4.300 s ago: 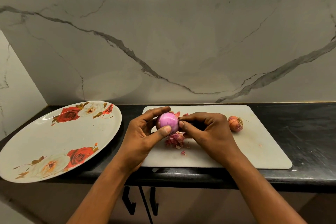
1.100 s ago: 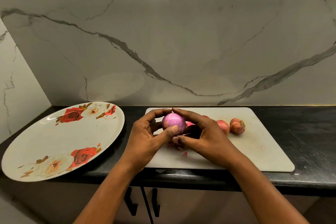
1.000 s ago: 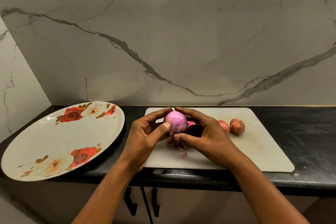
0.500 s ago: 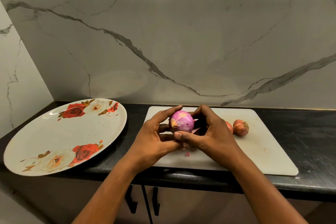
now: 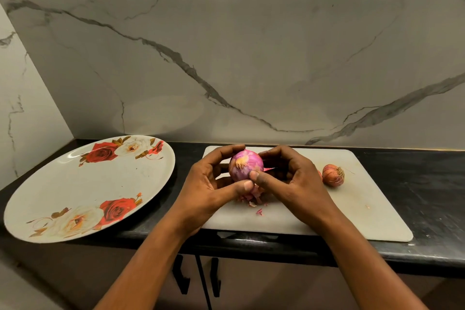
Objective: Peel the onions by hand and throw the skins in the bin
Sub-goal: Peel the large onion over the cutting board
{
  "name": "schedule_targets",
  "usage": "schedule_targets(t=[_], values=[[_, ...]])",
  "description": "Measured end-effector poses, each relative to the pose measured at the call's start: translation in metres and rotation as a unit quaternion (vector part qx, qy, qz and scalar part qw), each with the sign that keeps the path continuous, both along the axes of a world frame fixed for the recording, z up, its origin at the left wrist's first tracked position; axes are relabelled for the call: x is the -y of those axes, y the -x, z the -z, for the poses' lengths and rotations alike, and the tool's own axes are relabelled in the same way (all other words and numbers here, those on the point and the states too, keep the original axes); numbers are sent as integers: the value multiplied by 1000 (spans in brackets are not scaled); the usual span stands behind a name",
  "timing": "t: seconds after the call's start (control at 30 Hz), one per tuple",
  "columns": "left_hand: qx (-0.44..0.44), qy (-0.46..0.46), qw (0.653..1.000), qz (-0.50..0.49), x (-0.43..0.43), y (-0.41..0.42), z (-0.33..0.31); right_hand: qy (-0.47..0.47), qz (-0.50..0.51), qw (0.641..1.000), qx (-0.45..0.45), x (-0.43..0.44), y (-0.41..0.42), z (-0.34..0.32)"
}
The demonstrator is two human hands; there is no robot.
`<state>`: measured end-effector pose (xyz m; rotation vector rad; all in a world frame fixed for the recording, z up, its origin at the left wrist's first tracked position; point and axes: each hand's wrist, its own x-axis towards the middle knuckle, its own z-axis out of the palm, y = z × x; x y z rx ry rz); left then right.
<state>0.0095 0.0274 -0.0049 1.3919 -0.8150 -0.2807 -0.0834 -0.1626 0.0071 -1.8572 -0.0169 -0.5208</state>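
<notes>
1. Two hands, the left hand (image 5: 206, 184) and the right hand (image 5: 289, 181), curl their fingers round the onion (image 5: 245, 165) so it cannot slip.
2. It is held over the back left part of the board (image 5: 364, 214), so skins (image 5: 251, 200) drop there.
3. One unpeeled onion (image 5: 332, 175) waits near the back edge.

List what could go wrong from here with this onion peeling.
1. Both the left hand and the right hand hold the peeled onion above the cutting board; it could slip and roll off the counter.
2. The skin scraps lie loose under the hands; no bin is in view, so bits may scatter when carried.
3. The right hand could knock the unpeeled onion beside it.
</notes>
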Motion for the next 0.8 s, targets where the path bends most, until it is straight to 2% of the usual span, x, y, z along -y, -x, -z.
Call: schedule_targets(t=[0.37,0.63,0.8], values=[[36,-39,999,11,-2,-3,4,-7,2,1000,-21,5,-7,9],[99,-79,992,8,-1,-4,4,38,4,999,-21,5,-5,6],[99,-85,991,6,0,-4,5,70,-7,997,-2,4,-3,5]])
